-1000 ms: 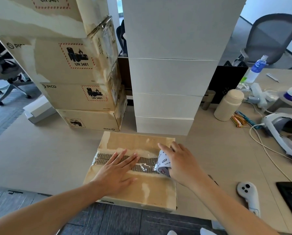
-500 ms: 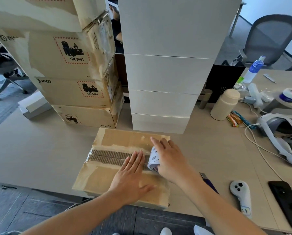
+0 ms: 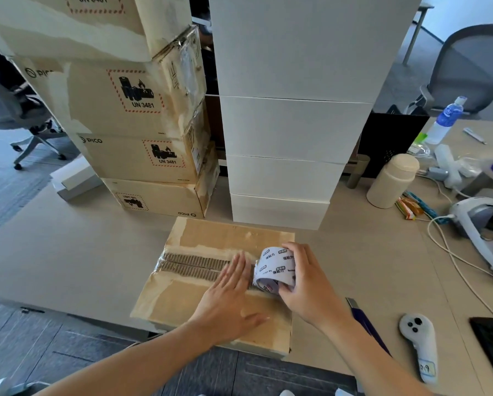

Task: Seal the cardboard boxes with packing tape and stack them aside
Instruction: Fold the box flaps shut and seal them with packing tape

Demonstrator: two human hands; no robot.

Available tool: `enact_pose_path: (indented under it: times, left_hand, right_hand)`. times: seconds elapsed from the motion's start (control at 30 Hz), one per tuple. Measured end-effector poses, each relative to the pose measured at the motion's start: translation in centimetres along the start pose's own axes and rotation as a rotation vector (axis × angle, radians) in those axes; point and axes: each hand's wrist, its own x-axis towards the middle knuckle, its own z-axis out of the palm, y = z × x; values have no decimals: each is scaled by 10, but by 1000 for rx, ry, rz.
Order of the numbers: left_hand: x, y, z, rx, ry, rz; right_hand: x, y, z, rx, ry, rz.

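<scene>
- Your box (image 3: 179,298) lay flat on the table (image 3: 68,252), in front of the brown stack (image 3: 142,155) and the white stack (image 3: 285,127). Its near side hung a little over the table edge.
- Your left hand (image 3: 228,298) lay flat on the lid, fingers straight and together, pressing the strip (image 3: 193,265) just beside the roll (image 3: 275,268).
- Your right hand (image 3: 308,284) was curled round the roll, fingers over the top and thumb below, near the right end of the seam.
- If you pulled the roll at an angle, I think the tape could wrinkle or run off the seam.
- The paper of the lid was torn along the seam, so the tape could hold badly there.
- A hard press on the near half could tip the box, because that part had no table under it.
- The knife (image 3: 365,321) lay apart at your right. With both hands busy, the loose tape could fold and stick to itself before the cut.
- The roll and your right hand hid the tape between roll and lid, so I could not tell how far it reached.
- Your left hand covered part of the seam.
- Both stacks were cut off at the top, and the print on the roll was too small to read.
</scene>
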Motion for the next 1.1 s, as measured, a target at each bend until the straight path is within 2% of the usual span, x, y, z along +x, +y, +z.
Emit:
enact_pose_path:
  times: [0.1, 0.17, 0.33, 0.5, 0.57, 0.73, 0.93, 1.1]
  left_hand:
    - [-1, -9, 0, -6, 5, -200]
    - [-2, -12, 2, 40, -27, -242]
    - [0, -16, 5, 72, -33, -147]
    - [2, -9, 3, 63, -7, 137]
    - [4, -4, 5, 51, -2, 133]
    - [13, 29, 7, -25, 73, -6]
    - [15, 30, 10, 16, 68, -27]
    - [16, 30, 12, 9, 64, -36]
  right_hand:
    - [-4, 8, 2, 44, -4, 45]
    - [-6, 11, 2, 81, -26, 95]
    - [-8, 14, 4, 107, -49, 155]
    - [-10, 15, 6, 100, -20, 159]
    - [-11, 19, 4, 101, -16, 162]
    - [-11, 23, 0, 162, -36, 167]
    - [-4, 30, -25, 148, -68, 118]
    - [-21, 69, -70, -95, -68, 152]
